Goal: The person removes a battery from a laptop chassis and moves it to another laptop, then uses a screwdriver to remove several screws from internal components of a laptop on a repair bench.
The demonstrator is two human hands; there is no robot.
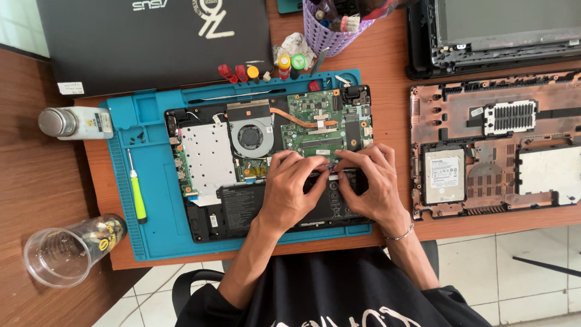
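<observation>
- Opened black laptop base (242, 181) with exposed green circuit board lies on the blue rubber work mat (151, 236); long black battery pack (272, 206) sits along its near edge.
- Left hand (289, 191) rests on the battery's upper edge, fingers curled, tips pressed at a small connector; right hand (372, 181) likewise, beside it; grip detail cannot be told.
- Green-handled screwdriver (137, 191) lies on the mat, left of the laptop base; clear plastic cup (66, 251) further left, off the mat.

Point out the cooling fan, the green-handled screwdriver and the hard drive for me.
Cooling fan (250, 136), head view, on its hub.
Green-handled screwdriver (138, 201), head view, on its handle.
Hard drive (444, 175), head view, on its label face.
</observation>
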